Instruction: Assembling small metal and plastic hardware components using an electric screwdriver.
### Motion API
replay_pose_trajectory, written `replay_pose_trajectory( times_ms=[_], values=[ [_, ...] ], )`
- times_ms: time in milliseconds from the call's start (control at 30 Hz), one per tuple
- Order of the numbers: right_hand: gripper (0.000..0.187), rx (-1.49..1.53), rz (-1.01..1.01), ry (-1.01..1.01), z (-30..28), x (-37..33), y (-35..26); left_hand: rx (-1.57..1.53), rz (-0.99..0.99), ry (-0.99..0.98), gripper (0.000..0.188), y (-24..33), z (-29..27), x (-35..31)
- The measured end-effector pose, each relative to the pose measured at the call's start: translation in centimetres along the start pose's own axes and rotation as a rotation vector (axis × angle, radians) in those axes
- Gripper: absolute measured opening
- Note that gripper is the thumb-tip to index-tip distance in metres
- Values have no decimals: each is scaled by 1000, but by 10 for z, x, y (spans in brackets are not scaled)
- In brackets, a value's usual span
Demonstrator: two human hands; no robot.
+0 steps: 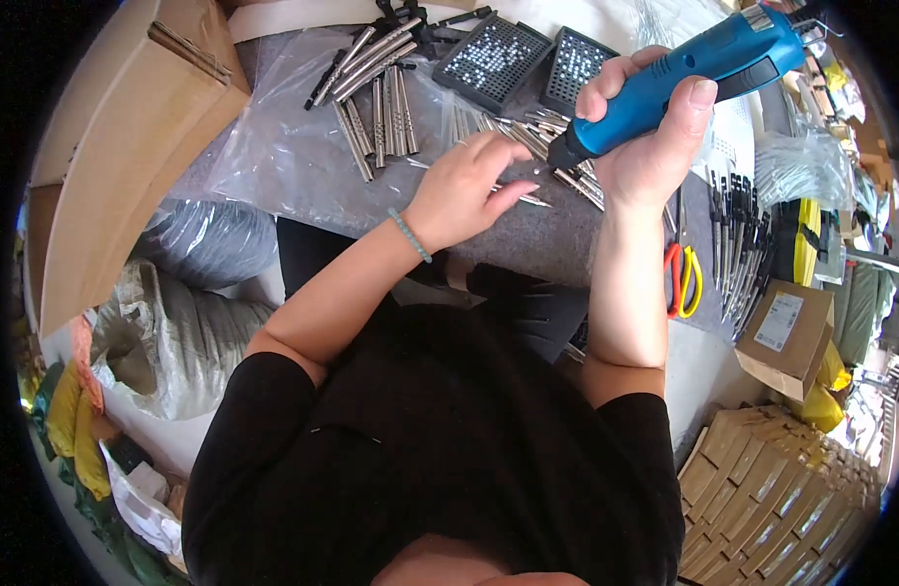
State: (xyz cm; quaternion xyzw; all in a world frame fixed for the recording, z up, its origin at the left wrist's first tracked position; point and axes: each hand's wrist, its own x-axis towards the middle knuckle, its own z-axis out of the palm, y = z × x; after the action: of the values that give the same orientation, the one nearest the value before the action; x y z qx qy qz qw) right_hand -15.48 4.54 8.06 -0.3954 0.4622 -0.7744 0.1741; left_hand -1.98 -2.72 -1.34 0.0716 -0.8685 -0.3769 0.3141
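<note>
In my right hand is a blue electric screwdriver, my fingers wrapped round its body. Its black nose points down and left, toward my left hand. That hand hovers over the grey tabletop, its thumb and index finger apart and curved around a gap. A tiny bright metal piece shows near the screwdriver's nose, too small to make out. Beyond the hands lie loose slim metal rods. Two dark perforated trays hold many small shiny metal pieces.
Silvery metal tubes lie at the back left on clear plastic sheeting. Scissors with red and yellow handles and a row of black-ended metal rods are to the right. A cardboard box stands left; stacked cartons stand lower right.
</note>
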Motion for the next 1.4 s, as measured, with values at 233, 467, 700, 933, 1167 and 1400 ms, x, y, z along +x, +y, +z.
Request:
replay_pose_trajectory(
  times_ms=[233,467,700,933,1167,1400],
  values=[
    [65,-14,-13,-5,5,-7,-9,27,124,114,18,9,2,2],
    [66,41,-29,-16,9,-8,-14,35,70,138,14,11,2,-7],
    [68,108,-2,18,10,-9,-10,15,-2,102,13,17,-1,-4],
    [68,102,17,-8,9,-11,-7,1,-4,119,14,22,-3,-2],
    [68,115,11,6,5,-9,-6,-55,-17,120,14,22,-5,-1],
    [67,126,-6,2,6,-9,-8,-50,-41,100,15,21,-4,-1]
  ],
)
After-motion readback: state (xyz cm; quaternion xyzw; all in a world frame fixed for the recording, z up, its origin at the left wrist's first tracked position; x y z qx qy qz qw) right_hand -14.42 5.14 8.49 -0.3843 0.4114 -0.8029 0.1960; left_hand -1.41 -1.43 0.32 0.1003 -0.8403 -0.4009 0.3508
